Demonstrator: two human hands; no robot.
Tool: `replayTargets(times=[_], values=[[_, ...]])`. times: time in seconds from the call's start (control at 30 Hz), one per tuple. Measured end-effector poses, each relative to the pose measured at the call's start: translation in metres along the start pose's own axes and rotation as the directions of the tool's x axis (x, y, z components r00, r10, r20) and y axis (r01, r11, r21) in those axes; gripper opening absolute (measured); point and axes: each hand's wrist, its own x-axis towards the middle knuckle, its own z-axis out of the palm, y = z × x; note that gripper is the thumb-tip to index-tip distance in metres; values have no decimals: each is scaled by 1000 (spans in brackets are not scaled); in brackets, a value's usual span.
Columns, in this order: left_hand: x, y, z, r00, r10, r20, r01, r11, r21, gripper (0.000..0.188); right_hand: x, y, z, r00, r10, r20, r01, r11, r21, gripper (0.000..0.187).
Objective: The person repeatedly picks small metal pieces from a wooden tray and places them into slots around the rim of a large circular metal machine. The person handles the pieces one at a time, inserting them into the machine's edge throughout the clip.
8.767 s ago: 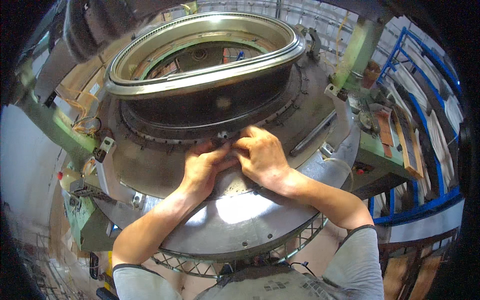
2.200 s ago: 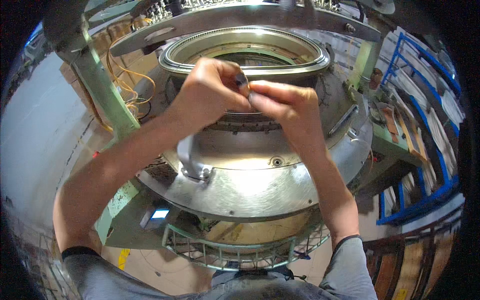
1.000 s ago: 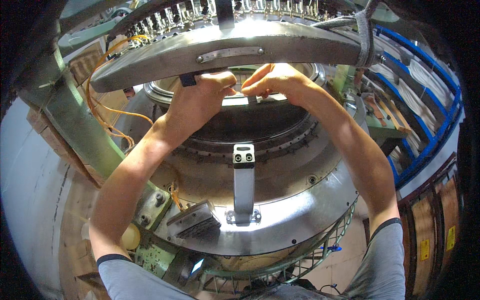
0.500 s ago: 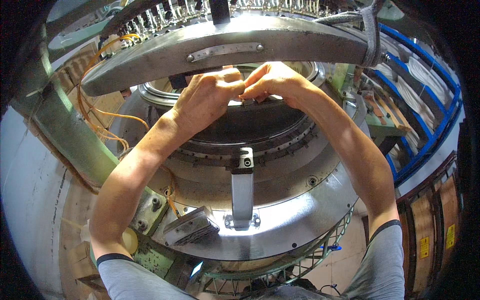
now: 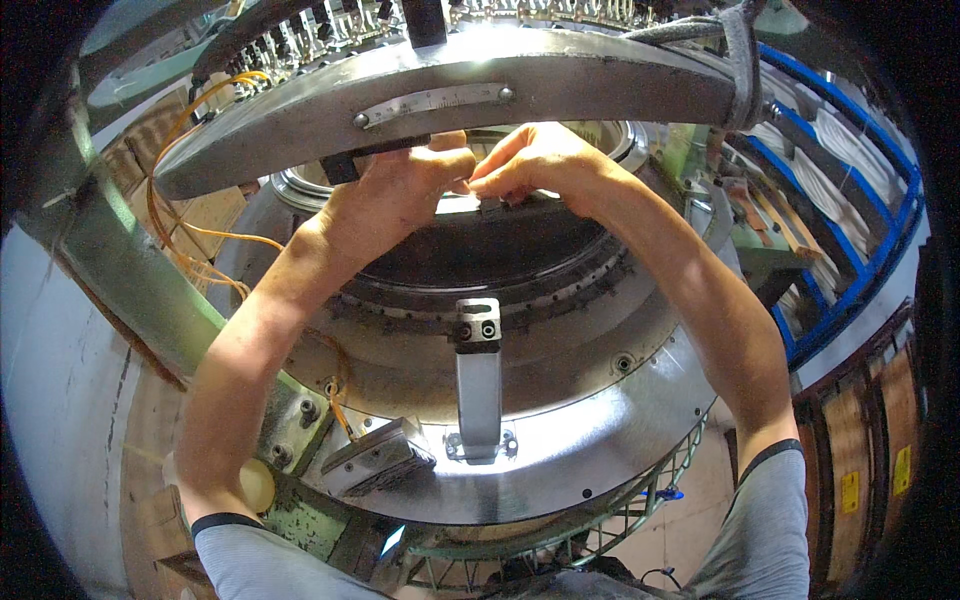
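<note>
Both my hands are raised to the near rim of the dark cylinder (image 5: 470,252) of a large round machine, just below a curved metal beam (image 5: 600,85). My left hand (image 5: 412,182) has its fingers curled, their tips partly hidden behind the knuckles. Beside it, my right hand (image 5: 532,165) pinches with thumb and forefinger at the rim, its other fingers bent. The fingertips of the two hands almost meet. Whatever lies between them is too small and too shaded to name. A small dark block (image 5: 490,205) sits on the rim under my right fingers.
An upright metal bracket (image 5: 479,395) stands on the machine's broad ring (image 5: 600,440). Left of it lies a metal block (image 5: 378,457). Orange cables (image 5: 200,262) hang beside a green post (image 5: 135,235). A blue rack (image 5: 850,190) with white material is at the right.
My left hand has shifted slightly left and down, its wrist turning. My right hand stays pinched at the rim, slightly further left. The machine appears shifted a little in the view.
</note>
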Motion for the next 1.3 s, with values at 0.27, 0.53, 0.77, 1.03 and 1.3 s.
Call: replayTargets(times=[0.27, 0.53, 0.77, 1.03, 1.3], values=[[5, 10, 3, 990, -55, -132, 10, 948, -317, 17, -1, -4, -1, 1000, 24, 17, -24, 1000, -18, 23], [5, 10, -1, 997, -39, -74, 18, 965, -263, 27, -2, -6, -1, 998, 52, 38, -49, 997, -64, 19], [5, 11, 3, 995, -51, -83, 24, 956, -292, 24, -2, -4, -2, 999, 49, 12, -48, 997, -66, 21], [10, 13, 9, 993, -31, -111, -4, 955, -297, 23, -5, -1, -6, 999, 37, -3, -37, 999, -22, 21], [17, 17, 13, 991, -43, -130, -8, 931, -365, 22, -11, -2, -10, 998, 59, -39, -60, 997, -38, 20]])
